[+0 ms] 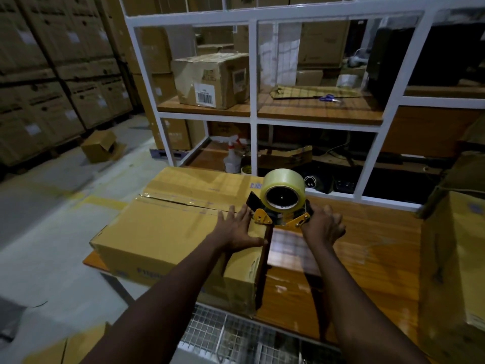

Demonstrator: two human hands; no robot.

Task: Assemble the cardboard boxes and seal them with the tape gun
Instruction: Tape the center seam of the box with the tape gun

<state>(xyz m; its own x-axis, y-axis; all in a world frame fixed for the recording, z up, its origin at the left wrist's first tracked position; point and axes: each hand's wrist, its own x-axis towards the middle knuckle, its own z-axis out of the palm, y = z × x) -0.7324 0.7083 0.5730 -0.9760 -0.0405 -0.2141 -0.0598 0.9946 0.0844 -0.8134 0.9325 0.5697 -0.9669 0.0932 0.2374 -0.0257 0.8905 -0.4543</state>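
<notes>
A large cardboard box (168, 232) lies on the wooden table (367, 245), its top flaps closed with clear tape along the centre seam. My left hand (237, 229) presses flat on the box top near its right edge, fingers straight. My right hand (324, 225) grips the handle of the tape gun (282, 206), which has yellow side plates and a roll of clear tape on top. The gun sits at the box's right edge, and a strip of tape runs from it down the box's right side.
Another cardboard box (456, 258) stands at the table's right end. A white-framed shelf (253, 101) behind the table holds a labelled box (212, 80), scissors (328, 98) and a spray bottle (232, 158). Stacked cartons (52, 74) line the left wall; a small open box (102, 145) lies on the floor.
</notes>
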